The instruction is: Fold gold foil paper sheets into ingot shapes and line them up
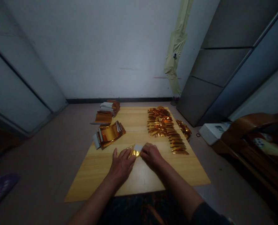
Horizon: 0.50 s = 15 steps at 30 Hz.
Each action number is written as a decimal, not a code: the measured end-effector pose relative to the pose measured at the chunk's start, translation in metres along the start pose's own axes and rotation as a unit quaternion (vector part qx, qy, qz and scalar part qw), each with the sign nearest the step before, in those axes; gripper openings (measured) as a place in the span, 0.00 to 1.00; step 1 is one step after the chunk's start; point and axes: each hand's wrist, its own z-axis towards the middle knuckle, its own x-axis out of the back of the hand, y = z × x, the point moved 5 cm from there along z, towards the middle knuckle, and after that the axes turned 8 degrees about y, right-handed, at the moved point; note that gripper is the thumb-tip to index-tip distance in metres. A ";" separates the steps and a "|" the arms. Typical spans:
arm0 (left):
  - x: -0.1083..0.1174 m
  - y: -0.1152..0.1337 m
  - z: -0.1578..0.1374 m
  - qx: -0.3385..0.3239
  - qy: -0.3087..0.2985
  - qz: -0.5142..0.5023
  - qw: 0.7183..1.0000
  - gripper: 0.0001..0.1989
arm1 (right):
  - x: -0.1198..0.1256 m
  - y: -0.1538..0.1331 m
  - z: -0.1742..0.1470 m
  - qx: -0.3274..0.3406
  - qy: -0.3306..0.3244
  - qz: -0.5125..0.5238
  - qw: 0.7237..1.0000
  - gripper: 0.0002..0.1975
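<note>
Currently in hand: gold foil sheet (136, 153) with a pale grey area, at the lower centre of the frame, on the wooden tabletop (94, 178), between both hands.
Left hand (122, 164): palm down, fingers loosely spread over the sheet's left end; I cannot tell whether the thumb pinches it or merely presses.
Right hand (151, 153): fingers curled in, seemingly pinching the sheet's right edge.
Weight: very light by its look; a draught could shift it, so pinning it with one hand seems wise.
Stiffness: thin and pliable, probably taking a crease readily and keeping it.
Surface: bright, smooth, likely slick under dry fingertips.
Fragility: may tear or wrinkle if tugged; flat pressure suits it better.
Best hold: edges or corners, between thumb and forefinger.
Loose stack (109, 133): left of the frame's centre, similar gold and grey sheets, curved, which suggests some spring.
Shaped pieces (177, 143): right of the frame's centre, overlapping in a row, with pointed ends; squeezing their middles would probably crush them.
</note>
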 end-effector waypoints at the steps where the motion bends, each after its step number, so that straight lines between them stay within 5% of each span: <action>1: 0.000 0.000 0.000 0.005 0.001 0.002 1.000 0.17 | 0.000 -0.001 0.001 -0.006 -0.003 -0.010 1.000 0.08; 15: -0.006 0.004 -0.005 0.022 -0.013 0.010 1.000 0.18 | -0.014 0.000 0.009 -0.072 -0.010 -0.094 0.993 0.08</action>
